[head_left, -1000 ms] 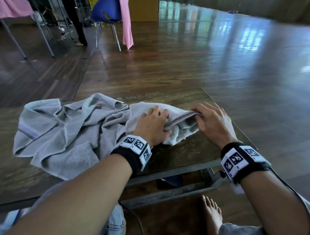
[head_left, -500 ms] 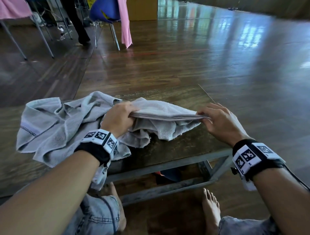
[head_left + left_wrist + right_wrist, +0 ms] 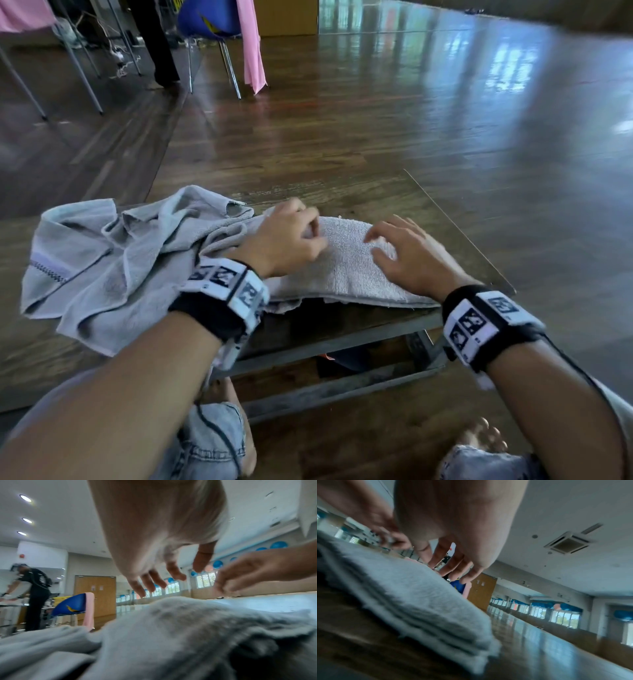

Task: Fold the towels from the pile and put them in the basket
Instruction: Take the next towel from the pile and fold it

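Lying at frame centre on the low wooden table [image 3: 394, 192]: folded grey towel [image 3: 346, 270], stacked in layers, touching the crumpled towel pile [image 3: 113, 263] spreading toward the left. Hovering just over the fold, left hand [image 3: 284, 240] and right hand [image 3: 407, 257], both released, fingers [image 3: 154, 580] loosely spread, grasping nothing. Standing in the upper left: blue chair [image 3: 205, 20], pink cloth [image 3: 251, 44] hanging off it.
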`<state>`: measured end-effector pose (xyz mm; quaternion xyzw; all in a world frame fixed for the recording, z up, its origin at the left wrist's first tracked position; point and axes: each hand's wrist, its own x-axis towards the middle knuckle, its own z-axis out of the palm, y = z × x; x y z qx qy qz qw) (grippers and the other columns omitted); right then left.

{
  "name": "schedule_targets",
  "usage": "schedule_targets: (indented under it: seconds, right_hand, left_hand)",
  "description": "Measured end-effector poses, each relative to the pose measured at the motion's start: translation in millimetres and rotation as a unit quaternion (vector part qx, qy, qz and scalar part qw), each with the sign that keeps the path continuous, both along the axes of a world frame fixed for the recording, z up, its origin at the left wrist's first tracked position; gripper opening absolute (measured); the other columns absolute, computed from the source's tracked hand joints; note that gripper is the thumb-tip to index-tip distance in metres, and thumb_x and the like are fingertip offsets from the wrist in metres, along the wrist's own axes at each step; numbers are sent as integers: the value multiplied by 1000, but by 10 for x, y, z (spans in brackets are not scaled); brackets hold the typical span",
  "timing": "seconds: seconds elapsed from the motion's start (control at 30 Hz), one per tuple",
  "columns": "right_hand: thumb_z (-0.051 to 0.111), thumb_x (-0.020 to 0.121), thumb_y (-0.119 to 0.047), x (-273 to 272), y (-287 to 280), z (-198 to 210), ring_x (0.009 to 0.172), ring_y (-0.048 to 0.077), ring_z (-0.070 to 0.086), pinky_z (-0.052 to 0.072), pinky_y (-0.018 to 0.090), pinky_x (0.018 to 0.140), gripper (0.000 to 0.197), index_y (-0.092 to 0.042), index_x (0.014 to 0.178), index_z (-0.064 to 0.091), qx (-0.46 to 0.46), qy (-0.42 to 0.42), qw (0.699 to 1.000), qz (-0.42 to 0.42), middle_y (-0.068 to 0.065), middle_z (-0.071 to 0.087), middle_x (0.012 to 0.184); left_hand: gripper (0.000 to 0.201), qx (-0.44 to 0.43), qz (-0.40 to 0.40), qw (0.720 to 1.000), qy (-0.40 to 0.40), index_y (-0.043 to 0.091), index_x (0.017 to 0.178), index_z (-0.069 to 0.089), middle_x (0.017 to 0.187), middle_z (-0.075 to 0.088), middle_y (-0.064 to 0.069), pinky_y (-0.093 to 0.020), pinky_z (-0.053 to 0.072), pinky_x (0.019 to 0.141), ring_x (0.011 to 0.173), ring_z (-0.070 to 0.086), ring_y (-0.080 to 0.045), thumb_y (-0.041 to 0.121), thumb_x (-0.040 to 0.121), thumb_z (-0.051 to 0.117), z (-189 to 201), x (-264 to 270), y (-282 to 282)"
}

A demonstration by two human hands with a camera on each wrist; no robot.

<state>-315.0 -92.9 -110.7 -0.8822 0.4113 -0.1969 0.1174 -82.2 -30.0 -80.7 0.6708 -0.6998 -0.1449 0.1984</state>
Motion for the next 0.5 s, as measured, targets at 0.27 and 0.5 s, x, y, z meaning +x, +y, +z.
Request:
schedule_targets:
  seconds: [0.27, 0.5]
  right_hand:
    - [23, 106, -35, 510, 130, -565, 156, 12, 0, 1, 38, 126, 58, -26, 162, 9, 105, 48, 992, -50, -9, 6, 170]
    - [23, 100, -58, 374, 83, -612, 156, 16, -2, -1, 38, 126, 68, -33, 161, 8, 73, 86, 990, -87, -6, 8, 170]
  left_hand:
    - [54, 60, 61, 995, -51, 30, 156, 17, 166, 5, 8, -45, -2, 123, 153, -4, -12, 48, 105, 18, -751, -440, -177]
    - [71, 139, 32, 988, -66, 46, 154, -10, 165, -19, 9, -48, -13, 120, 150, -22, -16, 73, 93, 16, -741, -224, -156]
